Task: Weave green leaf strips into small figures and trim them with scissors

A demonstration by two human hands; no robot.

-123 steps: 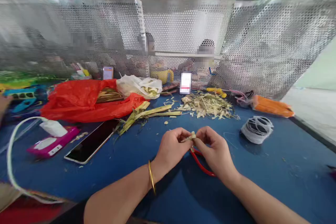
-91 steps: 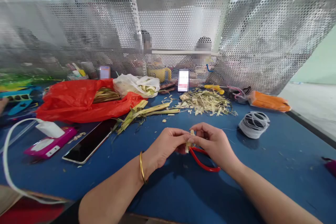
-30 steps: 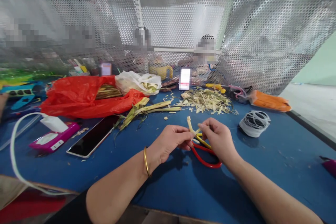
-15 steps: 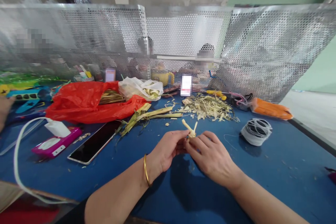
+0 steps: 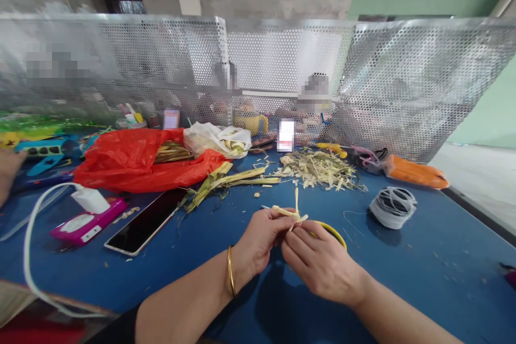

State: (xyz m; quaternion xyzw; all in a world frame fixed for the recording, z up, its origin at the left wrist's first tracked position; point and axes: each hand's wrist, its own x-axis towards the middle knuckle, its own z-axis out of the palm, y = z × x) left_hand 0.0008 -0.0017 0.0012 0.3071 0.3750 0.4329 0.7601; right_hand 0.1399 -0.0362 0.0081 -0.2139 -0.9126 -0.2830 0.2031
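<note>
My left hand [image 5: 260, 236], a gold bangle on its wrist, and my right hand [image 5: 318, 263] meet over the blue table [image 5: 423, 274], both pinched on a small bundle of pale leaf strips [image 5: 291, 210] whose ends stick up and out to the left. A yellow scissor handle loop [image 5: 334, 228] shows just behind my right hand, lying on the table. Long green-yellow leaf stalks [image 5: 226, 180] lie beyond my hands, with a pile of cut leaf trimmings [image 5: 320, 166] further back.
A red plastic bag [image 5: 133, 158] and a white bag [image 5: 217, 140] hold more leaves at the back left. A phone [image 5: 143, 221], a pink pack with a white charger [image 5: 83, 220], a coil of thread [image 5: 393, 204] and an orange packet [image 5: 415, 172] lie around. Perforated metal screens [image 5: 403, 86] wall the back; other people sit behind.
My hands have drawn closer to me and my right hand has turned palm down over the bundle. The red handle loop is covered and a yellow loop shows. The strip ends have spread apart.
</note>
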